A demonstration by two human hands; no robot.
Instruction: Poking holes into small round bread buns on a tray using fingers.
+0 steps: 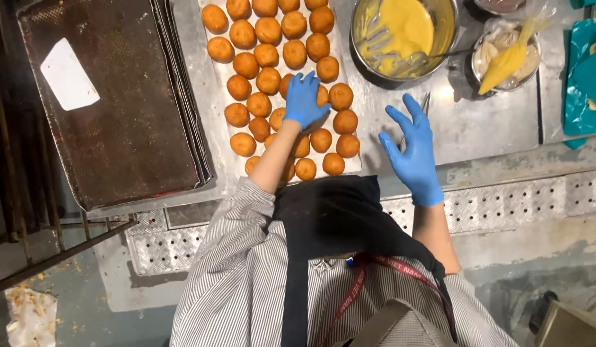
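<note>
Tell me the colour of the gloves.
Blue, on both the left hand and right hand; head view.

We wear blue disposable gloves on left hand [304, 99] and right hand [413, 151] | our shirt [233, 289] is finely striped grey-and-white, sleeves pushed up past the forearms | a black apron [330, 218] with a dark strap covers our front | a red lanyard [355, 289] with pale lettering hangs at our chest

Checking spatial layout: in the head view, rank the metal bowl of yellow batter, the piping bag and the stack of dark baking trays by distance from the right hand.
1. Metal bowl of yellow batter, above the right hand.
2. Piping bag, upper right.
3. Stack of dark baking trays, far left.
</note>
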